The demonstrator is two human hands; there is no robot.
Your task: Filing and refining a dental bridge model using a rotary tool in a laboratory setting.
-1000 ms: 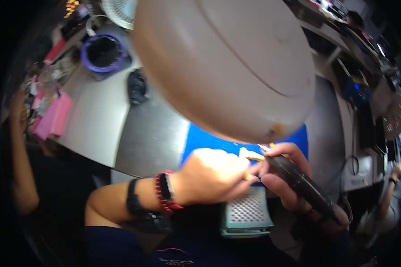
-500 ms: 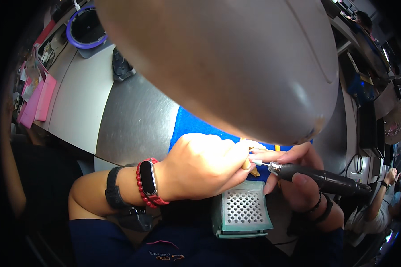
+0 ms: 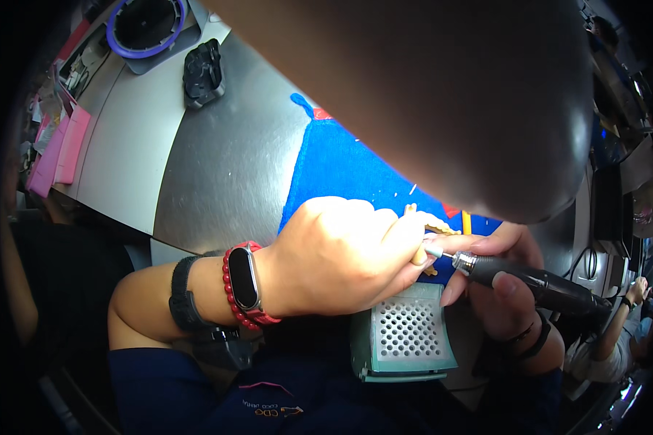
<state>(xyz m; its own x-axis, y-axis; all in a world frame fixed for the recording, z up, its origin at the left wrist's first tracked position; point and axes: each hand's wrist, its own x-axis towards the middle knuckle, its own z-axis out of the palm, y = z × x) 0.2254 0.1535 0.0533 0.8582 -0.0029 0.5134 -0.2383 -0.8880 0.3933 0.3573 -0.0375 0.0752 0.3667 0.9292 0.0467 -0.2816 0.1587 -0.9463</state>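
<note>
My left hand [image 3: 348, 250] is closed, its thumb and fingers pinching a small yellowish piece [image 3: 419, 254] mostly hidden by them. My right hand [image 3: 502, 293] grips a black rotary handpiece [image 3: 533, 281] like a pen, its fingers reaching over to my left fingertips. The handpiece's pale bluish grinding tip [image 3: 434, 251] is at or against the yellowish piece; I cannot tell whether they touch. Just beyond my fingers, a cream, bumpy curved piece like a dental arch [image 3: 437, 223] shows in part. Under both hands sits a pale green box with a perforated white top [image 3: 413, 330].
A large rounded lamp or hood [image 3: 450, 101] hangs over the work and hides much of the bench. A blue cloth [image 3: 334, 163] with pale scraps lies on the metal bench top [image 3: 232, 152]. Farther left are a black holder [image 3: 204, 72], a purple-rimmed round device [image 3: 146, 29] and pink boxes [image 3: 71, 145].
The view has shifted, so the hood sits farther up and right, and more blue cloth shows. Both hands keep their grip, with the grinding tip still by the yellowish piece.
</note>
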